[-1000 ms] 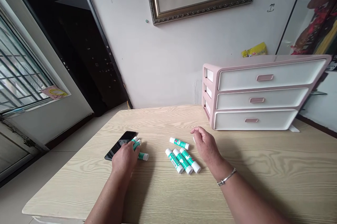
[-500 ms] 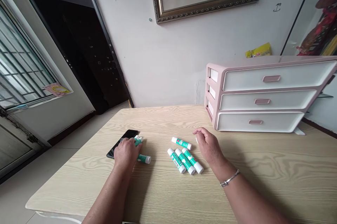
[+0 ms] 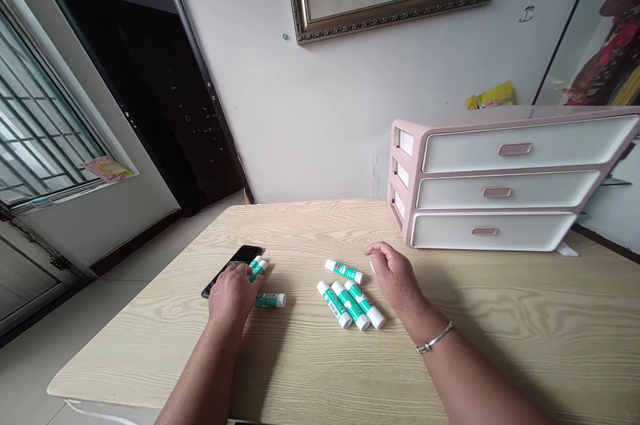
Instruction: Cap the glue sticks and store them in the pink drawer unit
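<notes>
My left hand is at the left of the table, its fingers closed around two green-and-white glue sticks whose capped ends poke out past the thumb. Just beyond it lies a black phone, partly covered by the hand. Another glue stick lies beside the wrist, its left end hidden. My right hand rests on the table with fingers curled in; a small white bit shows by the thumb, too little to name. Left of it are a single glue stick and a row of three glue sticks lying side by side.
A pink-and-white drawer unit stands at the back right of the wooden table, with a yellow packet behind its top. A framed picture hangs on the wall. The dark doorway is at the left.
My left hand has shifted slightly left with the two glue sticks, uncovering more of the stick beside the wrist. My right hand has stayed in place.
</notes>
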`<state>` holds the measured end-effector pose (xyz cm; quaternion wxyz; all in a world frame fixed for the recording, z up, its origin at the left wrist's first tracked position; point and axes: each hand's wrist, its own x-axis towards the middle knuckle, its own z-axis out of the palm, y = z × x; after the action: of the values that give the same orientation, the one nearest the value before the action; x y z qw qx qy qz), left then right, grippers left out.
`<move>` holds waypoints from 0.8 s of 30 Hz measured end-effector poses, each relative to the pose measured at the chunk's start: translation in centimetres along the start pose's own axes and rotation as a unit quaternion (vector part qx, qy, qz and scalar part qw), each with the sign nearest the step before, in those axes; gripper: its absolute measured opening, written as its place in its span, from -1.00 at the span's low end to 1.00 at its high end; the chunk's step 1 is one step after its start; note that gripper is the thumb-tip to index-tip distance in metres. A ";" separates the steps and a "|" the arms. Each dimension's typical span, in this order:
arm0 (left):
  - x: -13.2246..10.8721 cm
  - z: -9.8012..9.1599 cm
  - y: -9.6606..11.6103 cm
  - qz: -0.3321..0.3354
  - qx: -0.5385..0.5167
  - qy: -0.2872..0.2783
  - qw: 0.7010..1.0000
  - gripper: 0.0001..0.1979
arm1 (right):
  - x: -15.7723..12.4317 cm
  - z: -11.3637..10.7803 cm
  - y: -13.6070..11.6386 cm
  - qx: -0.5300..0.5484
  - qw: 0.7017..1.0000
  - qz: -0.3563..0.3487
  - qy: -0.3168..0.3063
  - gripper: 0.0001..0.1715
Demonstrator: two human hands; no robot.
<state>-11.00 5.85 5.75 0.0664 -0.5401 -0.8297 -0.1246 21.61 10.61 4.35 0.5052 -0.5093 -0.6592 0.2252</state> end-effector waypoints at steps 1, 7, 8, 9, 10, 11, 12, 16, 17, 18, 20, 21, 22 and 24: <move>-0.2 -0.2 0.0 0.000 -0.014 0.004 1.000 -0.63 | 0.0 0.0 0.2 -0.005 1.000 -0.004 0.002 -0.65; -1.9 -0.6 -0.7 0.156 -0.186 -0.064 0.968 -0.71 | 1.7 -2.2 2.3 -0.144 0.987 0.003 0.070 -0.62; -2.2 -0.5 -0.8 0.189 -0.195 -0.078 0.959 -0.69 | 2.1 -3.0 2.8 -0.183 0.980 0.027 0.079 -0.62; -2.5 -0.4 -0.9 0.213 -0.195 -0.085 0.954 -0.67 | 2.6 -3.8 3.3 -0.221 0.970 0.057 0.085 -0.62; -2.8 -0.3 -0.9 0.227 -0.185 -0.087 0.952 -0.64 | 3.1 -4.6 3.8 -0.254 0.959 0.088 0.086 -0.62; -3.0 -0.2 -0.9 0.229 -0.168 -0.084 0.955 -0.63 | 3.4 -5.3 4.3 -0.283 0.949 0.113 0.084 -0.62; -3.1 -0.1 -0.8 0.225 -0.148 -0.079 0.960 -0.62 | 3.7 -6.0 4.7 -0.306 0.939 0.132 0.078 -0.62; -3.1 0.1 -0.6 0.211 -0.087 -0.081 0.970 -0.65 | 3.9 -7.4 6.0 -0.354 0.922 0.157 0.030 -0.72; -3.0 0.1 -0.6 0.217 -0.085 -0.086 0.969 -0.68 | 3.8 -7.5 6.2 -0.360 0.919 0.162 0.010 -0.74; -2.9 0.1 -0.7 0.222 -0.089 -0.089 0.967 -0.71 | 3.8 -7.4 6.3 -0.365 0.915 0.170 -0.014 -0.74; -2.9 0.1 -0.7 0.225 -0.114 -0.085 0.964 -0.76 | 3.8 -7.1 6.3 -0.374 0.907 0.184 -0.057 -0.71; -2.9 0.1 -0.6 0.218 -0.135 -0.082 0.963 -0.78 | 3.9 -7.0 6.2 -0.377 0.903 0.190 -0.076 -0.70; -2.9 0.1 -0.5 0.204 -0.165 -0.078 0.962 -0.78 | 4.0 -6.8 6.1 -0.379 0.900 0.196 -0.093 -0.71; -3.1 0.0 -0.3 0.151 -0.254 -0.063 0.953 -0.80 | 4.1 -6.6 5.8 -0.379 0.895 0.201 -0.119 -0.75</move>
<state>-9.96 2.99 4.93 -0.1073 -0.6646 -0.6822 -0.2854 30.21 15.01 3.98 0.1359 -0.7533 -0.6334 0.1134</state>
